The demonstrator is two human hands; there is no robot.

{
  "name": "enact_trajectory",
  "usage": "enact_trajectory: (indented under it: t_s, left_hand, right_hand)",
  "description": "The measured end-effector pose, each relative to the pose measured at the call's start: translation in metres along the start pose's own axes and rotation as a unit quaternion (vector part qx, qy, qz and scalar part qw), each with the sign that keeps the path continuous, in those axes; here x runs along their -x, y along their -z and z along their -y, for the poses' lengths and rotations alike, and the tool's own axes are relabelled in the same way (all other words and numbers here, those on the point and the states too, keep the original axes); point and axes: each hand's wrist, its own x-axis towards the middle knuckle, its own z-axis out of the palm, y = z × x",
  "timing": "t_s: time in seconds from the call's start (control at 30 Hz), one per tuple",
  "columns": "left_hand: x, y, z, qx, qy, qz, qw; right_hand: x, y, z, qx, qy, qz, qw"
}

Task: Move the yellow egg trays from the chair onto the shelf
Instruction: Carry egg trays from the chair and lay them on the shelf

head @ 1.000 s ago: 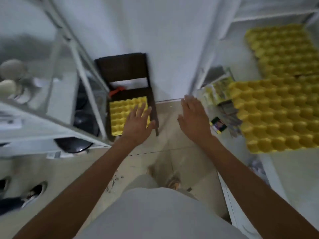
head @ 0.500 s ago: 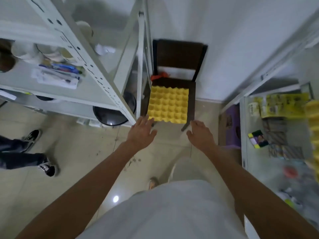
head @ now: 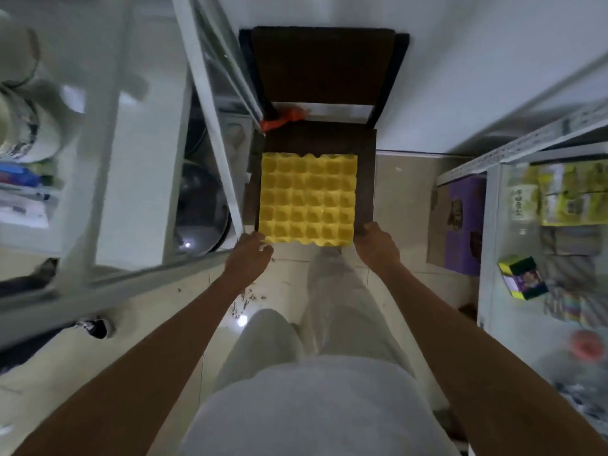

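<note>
Reaching down, your left hand [head: 250, 255] and right hand [head: 376, 246] curl loosely at the egg tray's [head: 307, 199] near corners on the chair [head: 365, 179], grasp not yet closed, to lift it level.

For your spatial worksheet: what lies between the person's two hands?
In the head view, the near edge of the yellow egg tray on the dark chair spans between the left hand and right hand.

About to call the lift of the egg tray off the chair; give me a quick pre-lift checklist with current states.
1. Yellow egg tray flat on the chair seat: ok.
2. Left hand at the tray's near left corner: ok.
3. Right hand at the near right corner: ok.
4. Fingers closed on the tray edge: cannot tell.
5. Nothing lying on the tray: ok.
6. Target shelf space free: cannot tell.
</note>
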Motion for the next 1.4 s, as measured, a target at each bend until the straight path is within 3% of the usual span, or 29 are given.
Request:
enact_trajectory:
  t_s: [0.2,0.4,0.53,0.83,1.1,1.27,1.4]
  left_hand:
    - [-0.124,-0.009,0.0,-0.008,0.038,0.0,0.999]
    - [-0.222,-0.038,0.002,-0.007,0.06,-0.015,0.998]
    - [-0.246,-0.044,0.0,-0.005,0.11,-0.099,0.989]
    - [-0.281,-0.028,-0.036,-0.065,0.084,-0.118,0.987]
    - [-0.26,-0.004,-0.051,-0.019,0.066,-0.128,0.989]
    - [-0.213,0.021,-0.071,0.015,0.06,-0.17,0.983]
    - [-0.158,0.041,-0.111,0.024,-0.02,-0.195,0.98]
  right_hand:
    - [-0.113,-0.019,0.0,-0.056,-0.07,-0.015,0.996]
    - [-0.196,-0.061,-0.001,-0.014,-0.056,-0.043,0.997]
    - [-0.213,-0.072,-0.007,0.026,-0.067,-0.108,0.992]
    - [-0.248,-0.041,0.021,0.036,-0.103,-0.134,0.985]
    - [-0.221,-0.013,0.044,0.014,-0.084,-0.138,0.987]
    - [-0.174,0.008,0.048,-0.069,-0.08,-0.184,0.977]
    - [-0.101,0.04,0.032,-0.169,-0.072,-0.263,0.947]
